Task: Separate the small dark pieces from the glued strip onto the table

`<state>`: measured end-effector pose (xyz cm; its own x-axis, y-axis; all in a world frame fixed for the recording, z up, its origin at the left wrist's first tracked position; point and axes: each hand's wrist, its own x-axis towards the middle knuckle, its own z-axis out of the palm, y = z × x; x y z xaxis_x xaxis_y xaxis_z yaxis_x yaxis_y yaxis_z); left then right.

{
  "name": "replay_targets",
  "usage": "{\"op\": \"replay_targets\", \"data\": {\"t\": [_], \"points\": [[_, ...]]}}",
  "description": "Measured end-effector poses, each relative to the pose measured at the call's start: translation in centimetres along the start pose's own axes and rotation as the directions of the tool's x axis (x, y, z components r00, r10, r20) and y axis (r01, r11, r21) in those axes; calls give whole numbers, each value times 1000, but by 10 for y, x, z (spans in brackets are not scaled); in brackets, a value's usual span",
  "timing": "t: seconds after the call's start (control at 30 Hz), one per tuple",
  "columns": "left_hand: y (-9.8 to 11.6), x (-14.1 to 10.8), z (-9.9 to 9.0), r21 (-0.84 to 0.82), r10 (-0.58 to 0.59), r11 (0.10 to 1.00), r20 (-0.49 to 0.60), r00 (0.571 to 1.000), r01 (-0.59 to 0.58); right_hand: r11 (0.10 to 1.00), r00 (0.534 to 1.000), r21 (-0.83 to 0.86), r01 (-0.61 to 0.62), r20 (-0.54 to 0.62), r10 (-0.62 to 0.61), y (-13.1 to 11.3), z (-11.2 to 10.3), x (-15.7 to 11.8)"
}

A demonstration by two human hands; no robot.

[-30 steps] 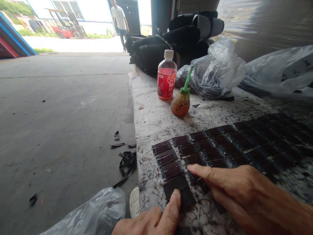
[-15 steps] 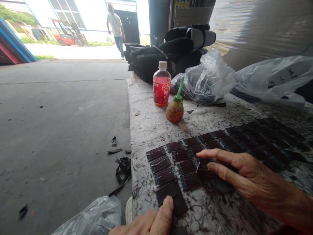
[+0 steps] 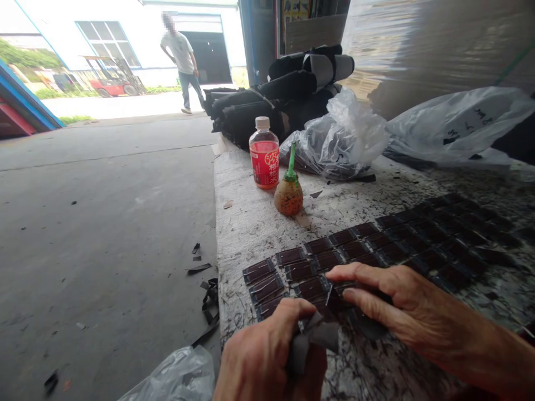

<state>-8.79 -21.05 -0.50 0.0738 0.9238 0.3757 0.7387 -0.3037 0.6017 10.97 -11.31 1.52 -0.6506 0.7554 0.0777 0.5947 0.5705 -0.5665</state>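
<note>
Looks like rough, fibrous cloth on the table cover (image 3: 238,239). Shows smooth, matt grey-black on the slips (image 3: 324,337); turns darker on the patches (image 3: 261,271), with faint glossy streaks. Looks like clear, shiny plastic for the bottle (image 3: 264,161); grimy, scuffed and dull on the bulb (image 3: 288,199), with green plastic for the spout (image 3: 291,160). Gleams as thin, crinkled plastic on the bags (image 3: 346,139). Appears matt, concrete-like across the floor (image 3: 125,250).
</note>
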Motion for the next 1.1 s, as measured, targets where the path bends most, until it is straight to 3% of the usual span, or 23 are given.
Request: {"op": "replay_targets", "data": {"t": [0.13, 0.3, 0.6, 0.87, 1.1], "points": [[14, 20, 1, -102, -264, 955, 130, 956, 278, 1000, 999, 26, 0, 47, -1, 1, -1, 1], [20, 32, 0, -132, -420, 878, 252, 872, 461, 998, 996, 56, -16, 84, 12, 5, -2, 1], [20, 32, 3, -145, -391, 883, 298, 871, 446, 998, 996, 69, 6, 87, -12, 5, 0, 2], [23, 38, 1, -1, -458, 877, 303, 836, 481, 992, 995, 128, -13, 104, 0, 3, -4, 6], [15, 27, 10, -225, -467, 833, 206, 860, 506, 975, 993, 209, -72, 103, 51, -1, -8, 6]]}}
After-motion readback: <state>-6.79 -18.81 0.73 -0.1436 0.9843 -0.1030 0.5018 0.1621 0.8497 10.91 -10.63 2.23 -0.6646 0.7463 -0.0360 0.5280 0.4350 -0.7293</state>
